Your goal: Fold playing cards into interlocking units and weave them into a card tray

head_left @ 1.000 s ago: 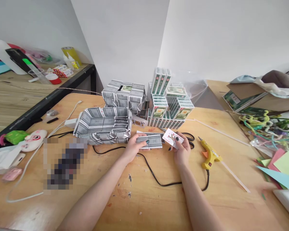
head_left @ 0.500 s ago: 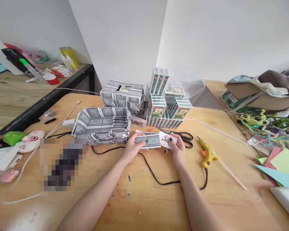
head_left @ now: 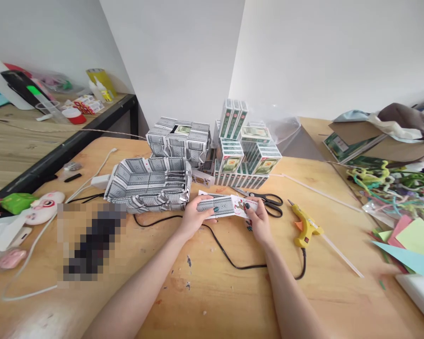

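Patterned grey-backed playing cards lie flat between my two hands, just above the table. My left hand grips them at their left end, thumb on top. With thumb and fingers, my right hand pinches a face-up joker card at the right end of the strip, overlapping or meeting the grey cards. Behind my left hand stands an open tray folded from playing cards. Scissors with black handles rest just beyond my right hand.
A yellow glue gun lies at right, its black cord crossing beneath my arms. Stacked green card boxes and a block covered with cards stand behind. Colored paper sits at the right edge, a blurred patch at left.
The joker card has shifted slightly left toward the grey-backed cards and lies more in line with them. My right hand has moved slightly left with it.
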Action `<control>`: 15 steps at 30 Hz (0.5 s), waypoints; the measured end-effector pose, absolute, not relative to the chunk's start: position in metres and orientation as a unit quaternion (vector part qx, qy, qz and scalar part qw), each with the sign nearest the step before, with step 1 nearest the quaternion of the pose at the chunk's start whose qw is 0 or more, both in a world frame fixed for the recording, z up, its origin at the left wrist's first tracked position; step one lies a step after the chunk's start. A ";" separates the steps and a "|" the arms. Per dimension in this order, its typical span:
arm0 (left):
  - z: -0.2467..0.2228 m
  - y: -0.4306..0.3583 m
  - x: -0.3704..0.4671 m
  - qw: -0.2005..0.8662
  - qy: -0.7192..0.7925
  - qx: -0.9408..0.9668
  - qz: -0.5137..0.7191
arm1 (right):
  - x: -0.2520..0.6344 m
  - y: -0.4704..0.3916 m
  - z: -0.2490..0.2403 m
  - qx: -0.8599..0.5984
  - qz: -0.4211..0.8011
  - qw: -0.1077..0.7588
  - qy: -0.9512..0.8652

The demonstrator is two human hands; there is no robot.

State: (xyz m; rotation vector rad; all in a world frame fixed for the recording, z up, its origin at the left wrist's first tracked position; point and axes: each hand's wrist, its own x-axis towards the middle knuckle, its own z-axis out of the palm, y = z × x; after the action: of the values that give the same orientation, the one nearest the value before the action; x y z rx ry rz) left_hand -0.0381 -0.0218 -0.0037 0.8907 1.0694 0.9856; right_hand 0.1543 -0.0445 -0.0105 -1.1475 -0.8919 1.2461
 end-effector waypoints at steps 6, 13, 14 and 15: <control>-0.002 -0.022 -0.038 0.659 0.480 0.384 0.434 | 0.161 -0.042 -0.014 -0.469 0.576 0.561 -0.365; -0.003 -0.022 -0.039 0.670 0.471 0.395 0.417 | 0.170 -0.042 -0.013 -0.459 0.610 0.528 -0.373; -0.003 -0.022 -0.039 0.671 0.470 0.397 0.414 | 0.171 -0.043 -0.013 -0.457 0.613 0.525 -0.374; -0.003 -0.022 -0.039 0.672 0.469 0.398 0.412 | 0.172 -0.043 -0.013 -0.455 0.615 0.523 -0.376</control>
State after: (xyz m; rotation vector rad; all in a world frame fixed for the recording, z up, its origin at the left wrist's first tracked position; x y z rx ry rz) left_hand -0.0394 -0.0216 -0.0029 0.8959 1.0569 0.9290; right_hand 0.1717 -0.0429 -0.0130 -1.0898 -0.8997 1.4720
